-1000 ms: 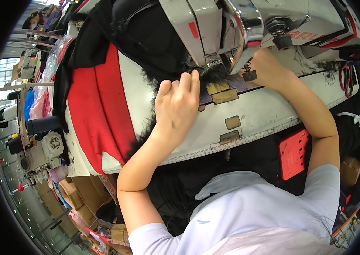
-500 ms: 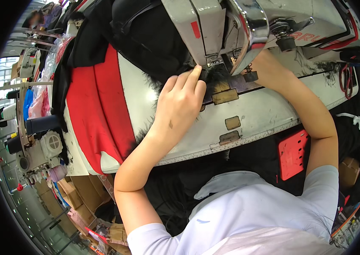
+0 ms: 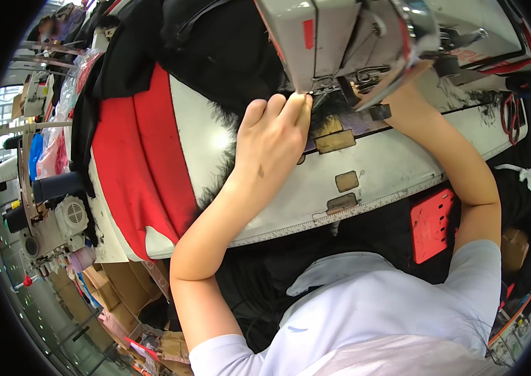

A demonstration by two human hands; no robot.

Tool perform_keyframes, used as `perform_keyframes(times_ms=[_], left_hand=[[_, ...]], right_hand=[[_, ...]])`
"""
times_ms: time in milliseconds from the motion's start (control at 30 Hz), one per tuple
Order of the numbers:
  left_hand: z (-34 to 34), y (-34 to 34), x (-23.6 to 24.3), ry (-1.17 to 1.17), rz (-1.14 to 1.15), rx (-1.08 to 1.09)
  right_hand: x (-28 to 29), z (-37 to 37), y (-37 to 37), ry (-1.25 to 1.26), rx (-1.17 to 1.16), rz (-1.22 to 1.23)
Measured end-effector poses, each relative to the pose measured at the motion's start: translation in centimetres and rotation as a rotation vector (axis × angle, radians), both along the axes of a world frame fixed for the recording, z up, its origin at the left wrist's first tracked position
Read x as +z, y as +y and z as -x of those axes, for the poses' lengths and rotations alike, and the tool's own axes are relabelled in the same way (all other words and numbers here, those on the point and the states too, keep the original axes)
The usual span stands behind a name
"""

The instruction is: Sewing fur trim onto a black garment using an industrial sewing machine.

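My left hand (image 3: 273, 135) lies by the needle area of a sewing machine (image 3: 328, 44), its fingers closed and pressed together on black fabric with fur trim (image 3: 224, 125). Its fingertips are close to the metal presser parts (image 3: 325, 84). The main black cloth (image 3: 228, 62) spreads away to the far left, and a fringe of fur runs beneath my left forearm. My right hand (image 3: 411, 103) reaches in from the right behind the machine's chrome piece (image 3: 397, 78). That piece hides its fingers, so I cannot see what they hold.
Red fabric (image 3: 137, 150) drapes over the left of the white table (image 3: 265, 213), which has a ruler strip along its front edge. Red-handled scissors (image 3: 513, 119) lie at the right. A red perforated plate (image 3: 432, 225) sits below the table edge, near my right arm.
The machine head appears farther right in view, its chrome piece now smeared. My left hand has shifted slightly right, its fingers more bent near the presser parts. My right hand stays behind the machine.
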State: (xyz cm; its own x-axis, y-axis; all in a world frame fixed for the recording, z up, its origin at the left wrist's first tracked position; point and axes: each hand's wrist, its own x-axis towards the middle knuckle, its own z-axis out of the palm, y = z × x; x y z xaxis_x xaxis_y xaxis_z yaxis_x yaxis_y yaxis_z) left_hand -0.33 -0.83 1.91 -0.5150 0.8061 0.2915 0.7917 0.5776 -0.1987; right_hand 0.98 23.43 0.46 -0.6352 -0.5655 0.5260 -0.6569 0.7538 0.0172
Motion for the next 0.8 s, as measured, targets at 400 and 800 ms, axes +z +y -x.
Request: perform_keyframes(times_ms=[400, 800], left_hand=[[-0.6, 0.1, -0.9, -0.069, -0.041, -0.022], [-1.6, -0.8, -0.8, -0.060, -0.143, 0.009]], right_hand=[[-0.4, 0.4, -0.1, -0.039, -0.028, -0.070], [-3.5, 1.1, 0.1, -0.104, -0.001, 0.196]])
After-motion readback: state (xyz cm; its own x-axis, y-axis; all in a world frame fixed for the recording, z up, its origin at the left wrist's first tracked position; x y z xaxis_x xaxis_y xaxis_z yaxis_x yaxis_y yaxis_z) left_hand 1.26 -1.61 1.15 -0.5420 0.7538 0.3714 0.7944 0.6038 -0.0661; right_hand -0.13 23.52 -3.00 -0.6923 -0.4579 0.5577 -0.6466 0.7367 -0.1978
